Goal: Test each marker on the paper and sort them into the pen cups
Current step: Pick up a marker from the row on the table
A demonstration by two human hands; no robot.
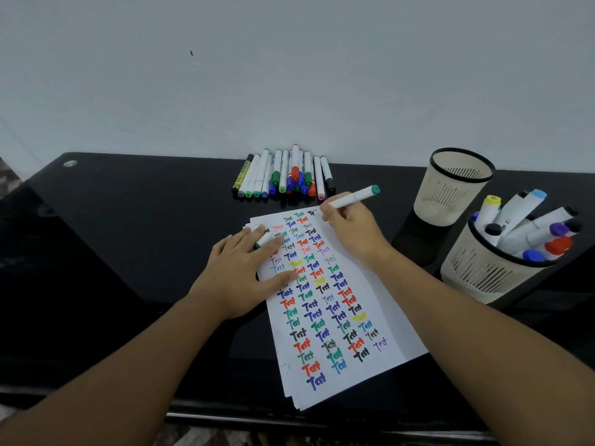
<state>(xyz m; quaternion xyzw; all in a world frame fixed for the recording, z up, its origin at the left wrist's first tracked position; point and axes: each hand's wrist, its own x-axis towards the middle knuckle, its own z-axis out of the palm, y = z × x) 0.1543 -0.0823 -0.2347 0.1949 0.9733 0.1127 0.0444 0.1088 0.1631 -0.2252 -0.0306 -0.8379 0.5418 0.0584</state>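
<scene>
Head view, and nearest to me I see the paper, a small stack on the black desk, covered in rows of coloured "Test" words. My left hand lies flat on the paper's left edge, fingers spread, with a green cap tucked between two of them. My right hand sits at the paper's far right corner, fingers pinching a white marker whose green end points away to the right. Right of the paper stands the full pen cup, holding several markers, and just beyond it the empty pen cup. Beyond the paper, against the wall, lies the row of untested markers.
</scene>
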